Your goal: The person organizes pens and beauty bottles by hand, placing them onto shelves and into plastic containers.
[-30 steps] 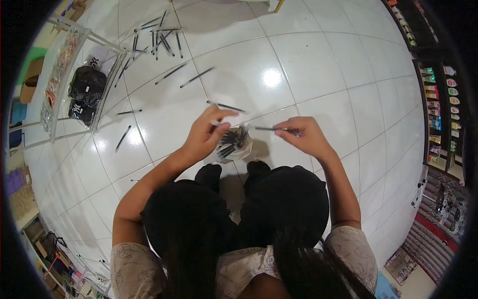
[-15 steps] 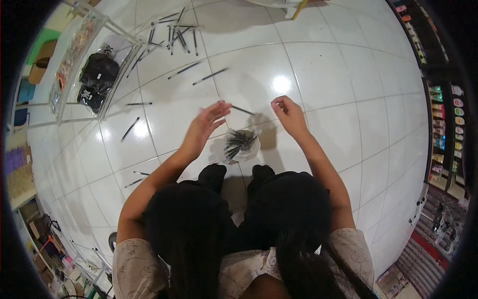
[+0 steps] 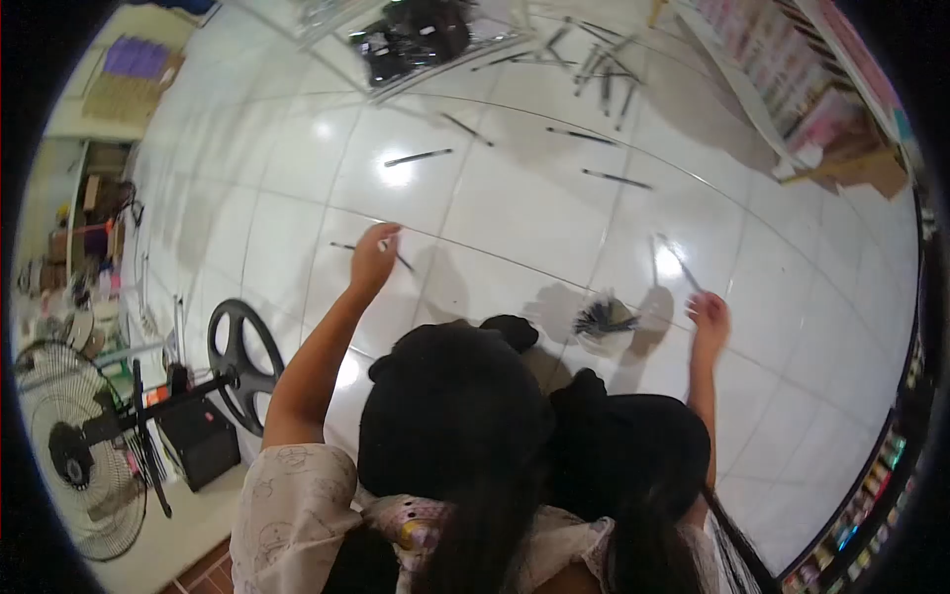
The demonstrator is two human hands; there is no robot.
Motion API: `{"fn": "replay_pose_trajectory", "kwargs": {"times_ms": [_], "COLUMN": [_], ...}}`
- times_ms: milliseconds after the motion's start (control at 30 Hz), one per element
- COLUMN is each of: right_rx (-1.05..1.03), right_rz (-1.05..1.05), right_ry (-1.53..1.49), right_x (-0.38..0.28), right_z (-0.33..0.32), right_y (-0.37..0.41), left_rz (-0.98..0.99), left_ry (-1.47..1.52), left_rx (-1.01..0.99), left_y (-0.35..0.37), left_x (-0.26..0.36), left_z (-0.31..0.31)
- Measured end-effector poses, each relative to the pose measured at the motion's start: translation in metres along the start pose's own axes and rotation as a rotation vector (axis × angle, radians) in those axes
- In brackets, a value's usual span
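Observation:
My left hand [image 3: 375, 257] reaches down to the floor at the left, fingers bent and apart, right over two thin black pens; one pen [image 3: 405, 261] pokes out by its fingertips. To the right, my right hand [image 3: 709, 315] is closed on the lower end of another slim pen [image 3: 682, 264], which points up and away. Between my hands, in front of my feet, a pale container [image 3: 606, 338] stands on the tiles, packed with a bunch of dark pens [image 3: 606, 317].
More pens lie scattered on the white tiled floor [image 3: 515, 213], several piled [image 3: 606, 74] at the far side. A rack with bagged black goods [image 3: 416, 40] stands beyond. At left are a fan [image 3: 74, 450] and a black wheel [image 3: 245, 351]; shelves line the right.
My view has turned left. My left hand has moved out to the pens at the left; my right hand has swung away from the container and now holds a pen.

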State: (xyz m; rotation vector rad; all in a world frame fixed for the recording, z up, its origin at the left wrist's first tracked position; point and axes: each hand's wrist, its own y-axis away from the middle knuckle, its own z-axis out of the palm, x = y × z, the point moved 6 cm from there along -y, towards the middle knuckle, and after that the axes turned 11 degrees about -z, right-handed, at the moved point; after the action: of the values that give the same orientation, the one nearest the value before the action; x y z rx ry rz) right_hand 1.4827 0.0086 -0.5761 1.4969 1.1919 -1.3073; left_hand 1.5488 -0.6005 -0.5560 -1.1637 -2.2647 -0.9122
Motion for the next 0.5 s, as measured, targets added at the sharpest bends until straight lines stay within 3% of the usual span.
{"fn": "replay_pose_trajectory", "kwargs": {"times_ms": [33,100,133,200,300,367,467,500], "right_rx": [0.043,0.052,-0.036,-0.162,-0.548,-0.678,-0.858,-0.914], "right_rz": [-0.051,-0.117,-0.159,-0.233,-0.522,-0.458,-0.843,-0.924], "right_ry": [-0.051,-0.011,0.038,0.186,0.392,0.443,0.704,0.828], "right_x": [-0.014,-0.082,-0.105,-0.151,-0.191,-0.181,-0.156,-0.145], "right_z": [-0.017,-0.022,-0.024,-0.016,0.032,0.061,0.085,0.090], "right_y": [-0.003,0.001,0.005,0.016,0.030,0.042,0.065,0.073], "left_rz": [0.049,0.026,-0.039,0.020,0.117,0.070,0.028,0.101], "left_ry": [-0.092,-0.516,-0.618,-0.812,-1.026,-1.054,-1.146,-1.134], "left_rx": [0.194,0.383,0.361,0.329,0.286,0.179,0.103,0.099], "left_y": [0.002,0.014,0.015,0.021,0.012,-0.004,0.001,0.006], "left_x": [-0.035,-0.069,-0.088,-0.094,-0.086,-0.092,-0.083,-0.080], "left_z": [-0.022,-0.049,-0.052,-0.052,-0.039,-0.024,-0.010,-0.008]}}
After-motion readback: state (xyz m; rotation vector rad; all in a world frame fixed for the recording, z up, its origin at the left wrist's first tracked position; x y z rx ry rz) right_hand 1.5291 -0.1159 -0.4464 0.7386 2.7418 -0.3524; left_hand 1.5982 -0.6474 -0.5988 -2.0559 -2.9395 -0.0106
